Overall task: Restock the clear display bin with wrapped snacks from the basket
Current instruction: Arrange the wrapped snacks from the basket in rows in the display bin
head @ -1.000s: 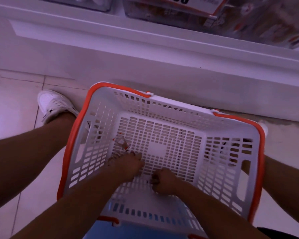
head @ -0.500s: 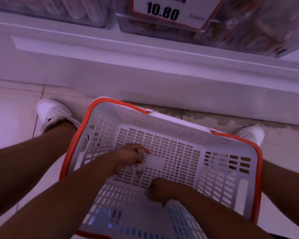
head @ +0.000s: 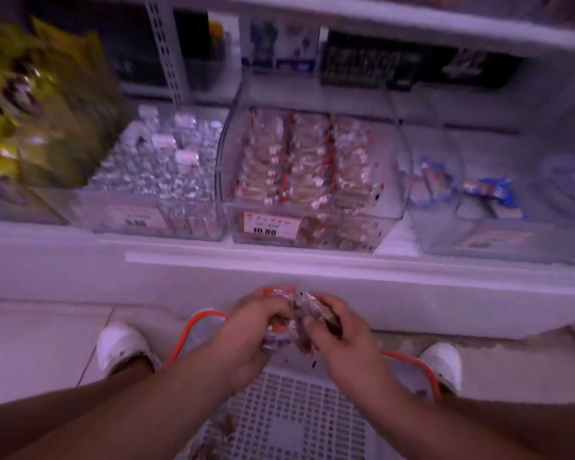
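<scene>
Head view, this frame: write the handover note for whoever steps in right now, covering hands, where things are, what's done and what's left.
Left hand: grips part of a bunch of wrapped snacks, raised above the basket.
Right hand: grips the other side of the same bunch.
Basket: on the floor between the feet; a few wrapped pieces seem to lie at its near left, blurred.
Clear display bin: on the shelf straight ahead, with the 10.80 price tag, already holding rows of the same snacks.
Done: a handful lifted out.
Left: put it into the bin, then fetch any remaining pieces.

both hands (head: 307, 330) apparently clutch snacks (head: 292, 322)
</scene>
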### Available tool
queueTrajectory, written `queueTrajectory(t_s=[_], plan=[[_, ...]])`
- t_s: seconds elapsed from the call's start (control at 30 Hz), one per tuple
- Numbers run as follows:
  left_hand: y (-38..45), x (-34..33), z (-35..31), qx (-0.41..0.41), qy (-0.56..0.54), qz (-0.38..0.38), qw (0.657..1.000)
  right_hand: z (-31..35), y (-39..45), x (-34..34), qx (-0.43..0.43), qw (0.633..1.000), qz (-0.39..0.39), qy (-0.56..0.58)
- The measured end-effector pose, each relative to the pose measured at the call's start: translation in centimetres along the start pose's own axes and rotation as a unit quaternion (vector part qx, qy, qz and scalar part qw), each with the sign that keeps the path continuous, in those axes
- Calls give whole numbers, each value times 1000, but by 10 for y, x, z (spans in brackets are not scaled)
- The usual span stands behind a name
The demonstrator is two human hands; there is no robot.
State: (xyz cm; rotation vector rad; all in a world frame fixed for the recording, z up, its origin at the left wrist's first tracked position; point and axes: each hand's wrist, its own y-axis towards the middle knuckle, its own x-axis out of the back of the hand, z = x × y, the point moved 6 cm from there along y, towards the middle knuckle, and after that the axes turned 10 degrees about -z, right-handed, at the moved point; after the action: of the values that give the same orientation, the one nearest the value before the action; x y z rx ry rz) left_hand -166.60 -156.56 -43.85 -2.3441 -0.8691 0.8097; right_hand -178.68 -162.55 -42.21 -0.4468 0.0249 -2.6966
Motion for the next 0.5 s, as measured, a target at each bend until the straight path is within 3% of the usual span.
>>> queueTrajectory(t_s=[0.17,0.27,0.4,0.5], plan=[[-44,-30,-41,-51,-76,34,995,53,-9,-1,-46,986,-51,154],[-48,-30,-52,-51,-100,8,994,72,0,-2,-95,969,12,226],[-37,-26,-72,-77,-115,-35,990,71,10,6,-101,978,36,179],[-29,-28,-76,-78,-124,-38,988,64,14,3,-169,941,63,285]])
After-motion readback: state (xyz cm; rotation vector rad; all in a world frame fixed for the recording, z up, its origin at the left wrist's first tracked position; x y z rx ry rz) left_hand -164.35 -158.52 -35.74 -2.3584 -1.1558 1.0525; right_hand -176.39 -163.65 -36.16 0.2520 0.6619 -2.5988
